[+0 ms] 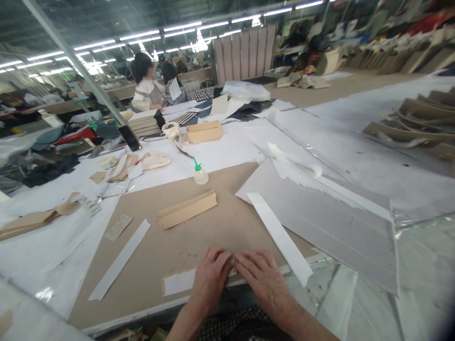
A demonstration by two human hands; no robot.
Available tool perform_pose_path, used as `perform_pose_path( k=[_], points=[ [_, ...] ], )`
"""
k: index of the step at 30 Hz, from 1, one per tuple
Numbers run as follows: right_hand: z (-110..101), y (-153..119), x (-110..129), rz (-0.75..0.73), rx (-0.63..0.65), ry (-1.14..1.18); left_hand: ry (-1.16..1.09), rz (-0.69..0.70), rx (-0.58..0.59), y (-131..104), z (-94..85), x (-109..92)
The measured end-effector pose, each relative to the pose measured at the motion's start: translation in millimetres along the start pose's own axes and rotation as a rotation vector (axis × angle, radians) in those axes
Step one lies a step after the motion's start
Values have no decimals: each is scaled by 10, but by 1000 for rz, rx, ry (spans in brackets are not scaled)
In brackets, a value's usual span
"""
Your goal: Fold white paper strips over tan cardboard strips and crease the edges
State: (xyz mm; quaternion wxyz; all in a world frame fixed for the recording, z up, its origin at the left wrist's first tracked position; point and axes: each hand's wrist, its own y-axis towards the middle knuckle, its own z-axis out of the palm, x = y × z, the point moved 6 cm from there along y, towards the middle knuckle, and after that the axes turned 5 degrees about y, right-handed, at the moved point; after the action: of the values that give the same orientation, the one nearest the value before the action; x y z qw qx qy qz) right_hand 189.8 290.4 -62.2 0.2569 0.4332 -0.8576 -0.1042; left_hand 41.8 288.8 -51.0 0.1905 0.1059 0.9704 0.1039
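Observation:
At the near edge of the brown board, a white strip with tan edging [179, 283] runs under my left hand [213, 272]. That hand is closed, its fingers bent and pressed together on the strip. My right hand [261, 274] meets it fingertip to fingertip, its fingers pressed together over the strip's other end. The two hands hide most of the strip there. Ahead lies a stack of folded tan pieces [187, 210]. One loose white strip [121, 258] is to the left, and another white strip [279, 237] is to the right.
Under the work is a brown board [213, 227]. A squeeze bottle with a green spout [201, 175] stands at its far edge. A grey sheet [330, 222] bearing overlapped white strips lies right. A phone [129, 138] leans against a metal post [80, 66]. Co-workers sit farther back.

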Motion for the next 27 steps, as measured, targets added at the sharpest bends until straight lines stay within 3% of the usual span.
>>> perform_pose_path(
  k=[8, 18, 23, 27],
  points=[
    [33, -82, 2, 172, -64, 6, 67, 65, 71, 20, 19, -12],
    [-55, -37, -35, 201, -82, 91, 267, 210, 124, -122, 119, -122],
    [-83, -37, -80, 179, -179, 85, 320, 157, 91, -186, 59, -216],
    [-97, -49, -128, 150, -255, 109, 217, 76, 54, -226, 18, -259]
  ],
)
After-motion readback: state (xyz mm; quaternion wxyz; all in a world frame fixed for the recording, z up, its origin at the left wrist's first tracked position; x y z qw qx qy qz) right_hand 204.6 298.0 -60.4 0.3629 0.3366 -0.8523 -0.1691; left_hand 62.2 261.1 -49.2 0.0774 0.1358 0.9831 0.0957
